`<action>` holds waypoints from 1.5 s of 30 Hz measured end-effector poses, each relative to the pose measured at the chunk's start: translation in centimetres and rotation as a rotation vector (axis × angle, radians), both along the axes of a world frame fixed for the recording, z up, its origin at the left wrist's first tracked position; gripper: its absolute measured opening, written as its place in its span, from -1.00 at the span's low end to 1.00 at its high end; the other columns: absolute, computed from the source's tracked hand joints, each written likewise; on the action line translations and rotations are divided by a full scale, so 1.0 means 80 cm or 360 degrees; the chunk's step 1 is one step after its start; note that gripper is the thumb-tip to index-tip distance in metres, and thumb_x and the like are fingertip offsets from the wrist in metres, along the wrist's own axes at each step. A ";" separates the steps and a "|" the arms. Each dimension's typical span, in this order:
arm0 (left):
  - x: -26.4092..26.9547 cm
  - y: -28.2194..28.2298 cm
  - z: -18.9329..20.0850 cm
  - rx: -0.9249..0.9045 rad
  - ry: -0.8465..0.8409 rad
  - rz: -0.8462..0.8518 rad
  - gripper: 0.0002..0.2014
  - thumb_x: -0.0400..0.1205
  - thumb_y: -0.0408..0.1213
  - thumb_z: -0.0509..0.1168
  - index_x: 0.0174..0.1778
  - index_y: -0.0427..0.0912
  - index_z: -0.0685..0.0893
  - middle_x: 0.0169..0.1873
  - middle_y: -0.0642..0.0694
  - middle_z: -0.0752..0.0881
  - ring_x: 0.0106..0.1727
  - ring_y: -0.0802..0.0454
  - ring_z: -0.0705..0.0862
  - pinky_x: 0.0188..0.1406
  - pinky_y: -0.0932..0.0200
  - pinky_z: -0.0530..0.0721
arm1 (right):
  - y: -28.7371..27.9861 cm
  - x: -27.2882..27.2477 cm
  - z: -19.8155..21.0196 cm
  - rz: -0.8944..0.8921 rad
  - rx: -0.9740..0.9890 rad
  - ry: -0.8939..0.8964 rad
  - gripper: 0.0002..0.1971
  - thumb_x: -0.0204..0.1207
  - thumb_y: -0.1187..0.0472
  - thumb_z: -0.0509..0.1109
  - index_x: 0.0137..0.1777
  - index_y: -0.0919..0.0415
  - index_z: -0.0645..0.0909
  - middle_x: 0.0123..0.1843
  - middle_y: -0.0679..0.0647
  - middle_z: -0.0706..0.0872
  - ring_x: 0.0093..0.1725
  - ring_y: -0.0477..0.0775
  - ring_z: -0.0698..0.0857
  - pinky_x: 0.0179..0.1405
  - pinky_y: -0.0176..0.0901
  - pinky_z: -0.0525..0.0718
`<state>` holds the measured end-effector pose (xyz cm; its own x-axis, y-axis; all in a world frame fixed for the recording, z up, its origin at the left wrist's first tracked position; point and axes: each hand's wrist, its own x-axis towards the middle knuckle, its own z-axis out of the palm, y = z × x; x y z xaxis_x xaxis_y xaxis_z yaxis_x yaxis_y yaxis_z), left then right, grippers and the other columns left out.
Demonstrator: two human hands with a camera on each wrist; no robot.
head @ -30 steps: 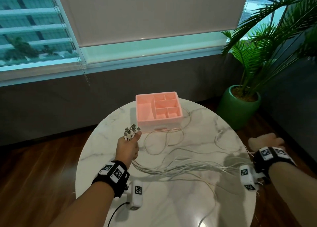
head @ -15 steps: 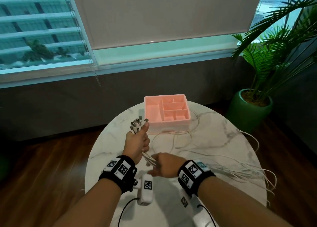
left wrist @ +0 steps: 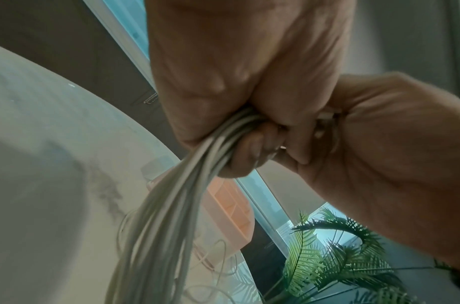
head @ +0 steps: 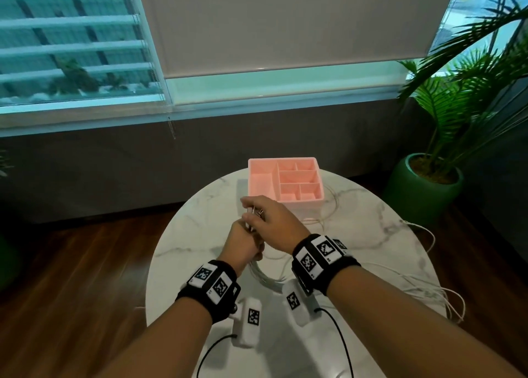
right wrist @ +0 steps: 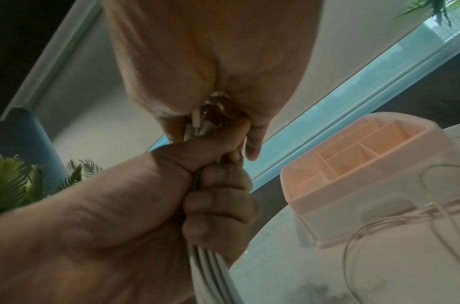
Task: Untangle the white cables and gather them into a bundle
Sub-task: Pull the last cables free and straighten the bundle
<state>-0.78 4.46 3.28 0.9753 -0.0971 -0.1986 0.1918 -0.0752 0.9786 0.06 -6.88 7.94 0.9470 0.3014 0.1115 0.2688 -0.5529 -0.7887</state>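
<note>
While both hands (head: 243, 243) grip cables (left wrist: 171, 195), organizer (head: 285, 182) (pink) sits empty.

I get cool teal daylight from the window (head: 80, 49), leaving the room dim, with soft glare on the table (head: 371, 234). Head view bows straight lines at its edges. My wrist views are murky, the cables (left wrist: 166, 216) smeared by blur.

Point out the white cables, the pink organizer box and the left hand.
white cables (left wrist: 171, 205), left wrist view, on the hanging strands.
pink organizer box (head: 258, 182), head view, in its large left compartment.
left hand (head: 241, 244), head view, on its back.
</note>
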 end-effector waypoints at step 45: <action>0.050 0.031 -0.015 -0.0653 0.0194 0.0867 -0.68 0.68 -0.27 0.45 -0.29 -0.04 0.45 -0.55 0.02 0.30 -0.66 0.14 0.19 -0.66 0.33 0.15 | -0.332 -0.096 -0.117 -0.0542 -0.1100 0.0827 -0.62 0.53 -0.23 0.45 -0.28 0.07 0.66 -0.34 0.02 0.69 -0.29 -0.02 0.66 -0.31 -0.13 0.54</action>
